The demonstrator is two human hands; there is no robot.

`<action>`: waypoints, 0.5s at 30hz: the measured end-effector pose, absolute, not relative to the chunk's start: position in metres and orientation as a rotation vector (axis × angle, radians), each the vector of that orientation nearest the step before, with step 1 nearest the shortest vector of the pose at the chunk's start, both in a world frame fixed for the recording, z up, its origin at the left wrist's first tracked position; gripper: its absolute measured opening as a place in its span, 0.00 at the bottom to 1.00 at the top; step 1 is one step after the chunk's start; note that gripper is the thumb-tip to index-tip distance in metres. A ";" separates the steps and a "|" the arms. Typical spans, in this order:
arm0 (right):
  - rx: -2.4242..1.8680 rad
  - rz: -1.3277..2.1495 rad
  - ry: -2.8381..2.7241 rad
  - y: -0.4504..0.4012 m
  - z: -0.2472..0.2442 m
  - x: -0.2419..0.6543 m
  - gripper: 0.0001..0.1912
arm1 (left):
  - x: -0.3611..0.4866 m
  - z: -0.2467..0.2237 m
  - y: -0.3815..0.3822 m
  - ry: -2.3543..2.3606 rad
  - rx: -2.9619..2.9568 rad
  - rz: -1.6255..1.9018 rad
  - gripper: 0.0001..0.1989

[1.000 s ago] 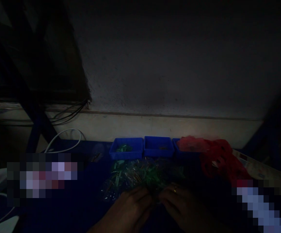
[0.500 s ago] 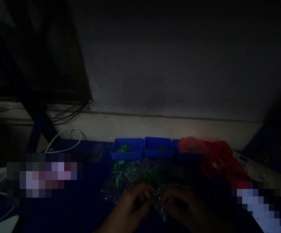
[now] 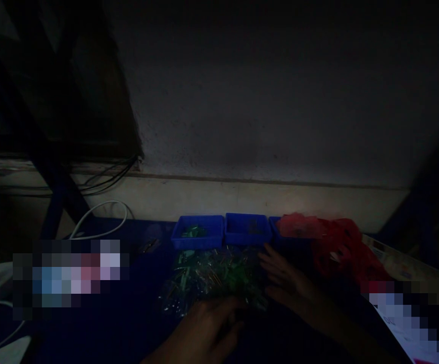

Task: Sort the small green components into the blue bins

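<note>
In the dim light, a pile of clear plastic packets (image 3: 215, 275) with green pieces and thin metallic pins inside lies on the dark blue table. My left hand (image 3: 211, 321) is at the pile's near edge, fingers curled and closed; what they hold, if anything, is hidden in shadow. My right hand (image 3: 289, 283) is at the pile's right side, with its fingers spread and nothing visible in them. Just beyond the pile stand a blue bin (image 3: 198, 242) with green pieces and a middle blue bin (image 3: 247, 238) with a few small dark pieces.
A third blue bin (image 3: 274, 230) stands to the right, partly covered by pinkish-red plastic (image 3: 300, 226). Crumpled red bags (image 3: 346, 247) lie beside it. A white cable (image 3: 118, 222) loops at the left. Behind the table is a wall (image 3: 242, 126).
My right hand has moved forward and its fingers have spread, away from my left hand. The clear packet between my hands now lies against the pile's near right side.
</note>
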State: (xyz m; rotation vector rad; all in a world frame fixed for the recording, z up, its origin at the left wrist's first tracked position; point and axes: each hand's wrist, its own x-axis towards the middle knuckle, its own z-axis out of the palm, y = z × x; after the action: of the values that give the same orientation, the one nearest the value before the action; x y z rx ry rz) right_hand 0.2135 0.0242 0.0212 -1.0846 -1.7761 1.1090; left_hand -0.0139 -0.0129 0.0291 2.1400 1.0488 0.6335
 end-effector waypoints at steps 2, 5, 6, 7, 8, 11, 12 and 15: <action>-1.270 0.819 -1.940 0.026 0.022 0.214 0.26 | -0.014 0.032 -0.013 1.044 2.159 0.599 0.13; -1.569 0.298 -2.144 0.031 0.021 0.220 0.21 | -0.013 0.037 -0.013 1.046 2.208 0.539 0.13; -1.636 0.200 -2.190 0.033 0.019 0.222 0.22 | -0.012 0.038 -0.014 1.043 2.225 0.516 0.13; -1.680 0.147 -2.221 0.034 0.017 0.225 0.22 | -0.012 0.039 -0.014 1.034 2.242 0.496 0.13; -1.703 0.120 -2.238 0.035 0.016 0.227 0.23 | -0.011 0.039 -0.014 1.025 2.259 0.477 0.13; -1.696 0.073 -2.244 0.036 0.014 0.228 0.19 | -0.011 0.040 -0.013 0.990 2.300 0.412 0.12; -1.691 0.050 -2.242 0.036 0.014 0.227 0.17 | -0.011 0.040 -0.012 0.972 2.304 0.394 0.12; -1.678 -0.020 -2.209 0.036 0.016 0.225 0.16 | -0.011 0.038 -0.011 0.923 2.324 0.376 0.11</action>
State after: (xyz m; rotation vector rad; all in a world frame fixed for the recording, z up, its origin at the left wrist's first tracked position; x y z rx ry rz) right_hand 0.2247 0.0360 0.0159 -1.6785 -2.2091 -0.0200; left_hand -0.0113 -0.0106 0.0376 2.3242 0.9233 0.3764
